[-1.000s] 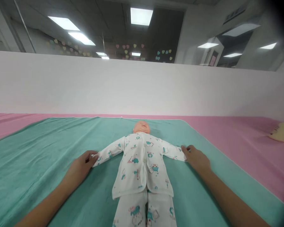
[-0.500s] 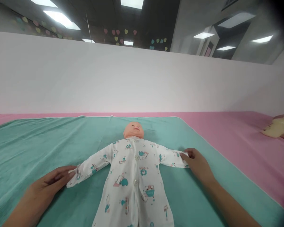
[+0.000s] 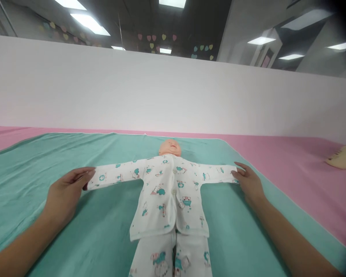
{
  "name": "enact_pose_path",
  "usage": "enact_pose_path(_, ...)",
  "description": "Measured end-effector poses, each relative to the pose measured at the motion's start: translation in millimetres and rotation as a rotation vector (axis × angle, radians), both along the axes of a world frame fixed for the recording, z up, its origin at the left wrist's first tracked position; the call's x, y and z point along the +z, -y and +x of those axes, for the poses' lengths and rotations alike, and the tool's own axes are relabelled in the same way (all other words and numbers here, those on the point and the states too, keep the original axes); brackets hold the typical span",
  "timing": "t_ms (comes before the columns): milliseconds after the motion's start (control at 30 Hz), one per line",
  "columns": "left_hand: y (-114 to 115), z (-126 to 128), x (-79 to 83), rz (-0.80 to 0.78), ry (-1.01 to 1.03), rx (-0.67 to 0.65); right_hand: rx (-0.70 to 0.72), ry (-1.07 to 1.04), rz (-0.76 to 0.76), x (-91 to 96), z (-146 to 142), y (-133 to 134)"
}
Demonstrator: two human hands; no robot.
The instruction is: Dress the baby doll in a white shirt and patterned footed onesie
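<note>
A baby doll lies face up on a teal cloth. It wears a white printed top and matching trousers. Both sleeves are stretched straight out to the sides. My left hand pinches the end of the doll's left-side sleeve between fingers and thumb. My right hand pinches the cuff of the right-side sleeve the same way.
The teal cloth covers a pink surface that runs along a white partition wall. A pale yellow object lies on the pink surface at the far right edge.
Both hands have moved outward and away from me, pulling the sleeves from a downward slant to a straight horizontal line. The view has also shifted back, showing the trousers again.
</note>
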State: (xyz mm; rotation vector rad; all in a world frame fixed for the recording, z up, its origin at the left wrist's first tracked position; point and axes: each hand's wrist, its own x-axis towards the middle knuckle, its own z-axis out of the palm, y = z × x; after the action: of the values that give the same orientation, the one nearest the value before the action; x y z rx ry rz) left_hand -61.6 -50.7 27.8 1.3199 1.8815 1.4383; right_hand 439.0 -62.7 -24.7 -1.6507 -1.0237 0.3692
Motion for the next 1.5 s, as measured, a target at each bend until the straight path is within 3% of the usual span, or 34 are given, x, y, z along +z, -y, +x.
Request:
enact_pose_path(133,-5,-8,-5.6,-0.07,-0.038,-0.128,-0.005,0.166,-0.127,-5.0,-1,-4)
enact_pose_path(200,-6,-11,-10.1,-0.161,-0.227,-0.204,0.027,0.296,-0.237,-6.6,-4,-6)
enact_pose_path(300,-3,-12,-16.4,-0.203,-0.517,-0.209,0.063,0.402,-0.323,-4.9,-4,-3)
enact_pose_path(367,5,-9,-18.9,-0.126,-0.607,-0.193,0.0,0.44,-0.276,0.2,-7,3)
enact_pose_path(467,27,7,-18.4,0.033,-0.628,-0.181,-0.071,0.475,-0.093,12.7,-30,20)
enact_pose_path(533,48,27,-16.1,0.075,-0.533,-0.29,0.097,0.409,0.008,20.7,-59,37)
enact_pose_path(600,72,50,-13.8,0.034,-0.379,-0.541,0.431,0.326,0.047,25.7,-93,55)
enact_pose_path(667,94,74,-12.0,-0.041,-0.268,-0.744,0.688,0.384,0.031,27.9,-121,72)
enact_pose_path(700,103,84,-11.2,-0.058,-0.237,-0.789,0.74,0.421,0.023,28.6,-130,78)
enact_pose_path(767,117,98,-9.4,-0.063,-0.203,-0.802,0.796,0.487,0.003,30.3,-137,87)
enact_pose_path(933,128,108,-10.6,0.007,-0.248,-0.65,0.923,0.552,-0.034,38.3,-131,97)
enact_pose_path(1133,128,101,-9.6,0.038,-0.145,-0.722,0.912,0.657,0.082,40.9,-146,108)
enact_pose_path(1300,165,109,-1.5,0.194,-0.25,-0.71,0.763,0.477,0.17,25.1,-147,93)
enact_pose_path(1367,181,114,-13.1,0.273,-0.344,-0.791,0.678,0.41,0.175,17.5,-140,81)
enact_pose_path(1467,195,122,-45.7,0.385,-0.617,-0.93,0.59,0.353,0.152,8.6,-124,65)
enact_pose_path(1500,198,124,-56.3,0.415,-0.71,-0.911,0.568,0.335,0.142,6.7,-118,61)
